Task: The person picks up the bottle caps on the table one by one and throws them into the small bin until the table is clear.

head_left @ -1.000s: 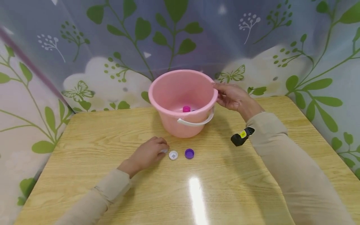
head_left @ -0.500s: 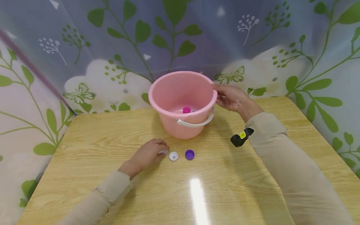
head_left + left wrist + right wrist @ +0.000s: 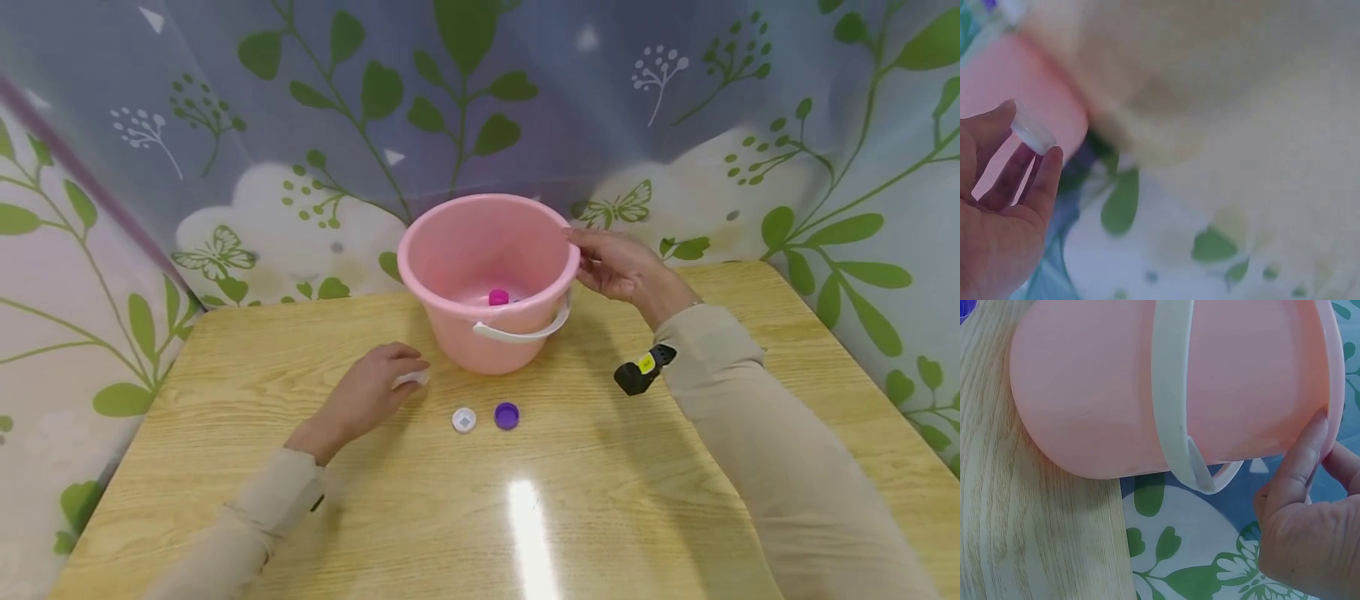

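Note:
My left hand (image 3: 371, 390) pinches a white bottle cap (image 3: 1034, 130) between thumb and fingertips, held just left of the pink bucket (image 3: 487, 337). My right hand (image 3: 618, 262) grips the bucket's rim at its right side, thumb outside, as the right wrist view shows. The bucket's white handle (image 3: 1170, 381) hangs down over its front. A magenta cap (image 3: 498, 297) lies inside at the bottom, with a bit of something blue beside it, mostly hidden by the rim. On the table before the bucket lie a white cap (image 3: 464, 420) and a purple cap (image 3: 507, 416), hollow sides up.
The wooden table (image 3: 637, 517) reaches back to a leaf-patterned cloth (image 3: 300, 208) that stands behind and on both sides. A small black device (image 3: 643, 371) is strapped at my right wrist.
My left hand has lifted the white cap from beside the others and moved it left and slightly back. My right hand stays on the bucket's rim.

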Demonstrator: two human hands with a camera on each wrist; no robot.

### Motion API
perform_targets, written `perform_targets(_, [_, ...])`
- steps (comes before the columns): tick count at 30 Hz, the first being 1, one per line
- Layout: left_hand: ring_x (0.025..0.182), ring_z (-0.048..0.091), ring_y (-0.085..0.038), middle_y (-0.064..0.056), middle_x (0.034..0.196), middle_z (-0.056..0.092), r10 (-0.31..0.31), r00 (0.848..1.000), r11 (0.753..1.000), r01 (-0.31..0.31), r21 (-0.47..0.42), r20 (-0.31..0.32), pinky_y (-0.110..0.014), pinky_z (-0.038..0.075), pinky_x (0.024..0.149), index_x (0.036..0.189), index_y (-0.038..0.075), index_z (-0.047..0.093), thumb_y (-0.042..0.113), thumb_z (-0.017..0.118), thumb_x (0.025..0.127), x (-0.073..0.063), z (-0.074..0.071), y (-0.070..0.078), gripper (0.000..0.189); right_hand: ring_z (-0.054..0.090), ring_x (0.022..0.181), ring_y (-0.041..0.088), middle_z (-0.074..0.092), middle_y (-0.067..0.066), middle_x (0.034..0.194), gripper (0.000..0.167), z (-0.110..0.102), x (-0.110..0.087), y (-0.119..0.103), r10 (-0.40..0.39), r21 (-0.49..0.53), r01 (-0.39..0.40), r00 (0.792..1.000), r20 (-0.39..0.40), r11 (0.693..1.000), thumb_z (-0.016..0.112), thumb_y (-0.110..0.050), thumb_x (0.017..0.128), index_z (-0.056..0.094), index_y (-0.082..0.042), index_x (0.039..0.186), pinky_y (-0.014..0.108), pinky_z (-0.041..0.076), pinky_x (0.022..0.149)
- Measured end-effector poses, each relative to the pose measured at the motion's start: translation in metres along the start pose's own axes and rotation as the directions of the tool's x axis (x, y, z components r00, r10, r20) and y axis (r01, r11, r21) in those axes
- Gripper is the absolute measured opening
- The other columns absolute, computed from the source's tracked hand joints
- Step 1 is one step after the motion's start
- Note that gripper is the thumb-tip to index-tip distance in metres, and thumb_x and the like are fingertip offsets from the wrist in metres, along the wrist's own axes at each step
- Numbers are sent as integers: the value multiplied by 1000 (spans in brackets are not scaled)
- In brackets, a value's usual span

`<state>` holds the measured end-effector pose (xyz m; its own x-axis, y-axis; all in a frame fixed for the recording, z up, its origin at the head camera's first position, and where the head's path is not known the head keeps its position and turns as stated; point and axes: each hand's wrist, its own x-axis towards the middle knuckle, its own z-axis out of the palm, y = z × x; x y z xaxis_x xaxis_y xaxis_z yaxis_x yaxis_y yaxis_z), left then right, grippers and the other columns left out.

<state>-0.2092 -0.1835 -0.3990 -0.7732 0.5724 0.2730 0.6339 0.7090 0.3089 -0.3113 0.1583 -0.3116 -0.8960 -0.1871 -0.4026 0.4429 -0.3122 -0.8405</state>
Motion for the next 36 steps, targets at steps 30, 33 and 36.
perform_targets(30, [111,53,-31,-16,114,59,9,975,1000,-13,-17,-220,-40,40,100,113,-2,66,7,67,89,137,-73,14,25,60,61,10,55,5,87,18,1,3,2,8,39,-7,1000,-14,999,65,-17,92,62,-5,105,20,55,57])
perform_targets(33, [111,53,-31,-16,114,59,11,982,999,-18,-37,-190,-39,39,101,112,-3,66,6,67,89,142,-68,14,24,61,62,10,56,5,89,21,0,3,1,14,37,-14,1000,-16,999,66,-17,92,62,-5,109,20,55,59])
perform_targets(36, [111,53,-30,-15,114,59,0,987,999,-6,-39,-163,-39,39,101,112,-2,66,7,67,89,144,-67,14,25,61,63,10,56,5,91,24,-2,1,0,15,35,-14,1000,-14,999,66,-19,92,60,-6,112,20,55,61])
